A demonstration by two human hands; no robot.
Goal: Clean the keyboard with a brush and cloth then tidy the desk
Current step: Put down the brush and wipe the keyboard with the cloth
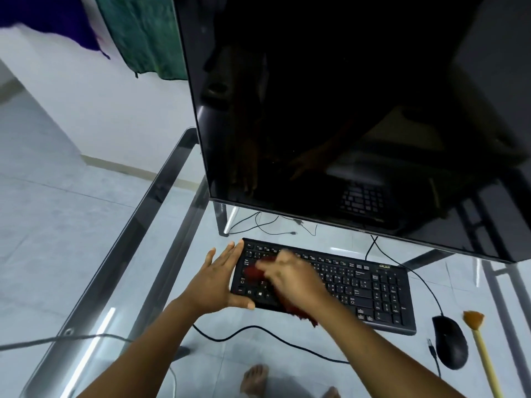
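A black keyboard lies on the glass desk in front of the monitor. My left hand braces the keyboard's left end, fingers straight along its edge and thumb under the front corner. My right hand, blurred by motion, presses a dark red cloth onto the left keys; more of the cloth hangs out below my wrist at the keyboard's front edge. A brush with orange-brown bristles and a pale yellow handle lies at the far right of the desk, beside the mouse.
A large dark monitor stands right behind the keyboard. A black mouse sits right of the keyboard, its cable running back. Cables trail across the desk front and under the glass. My bare feet show through the glass.
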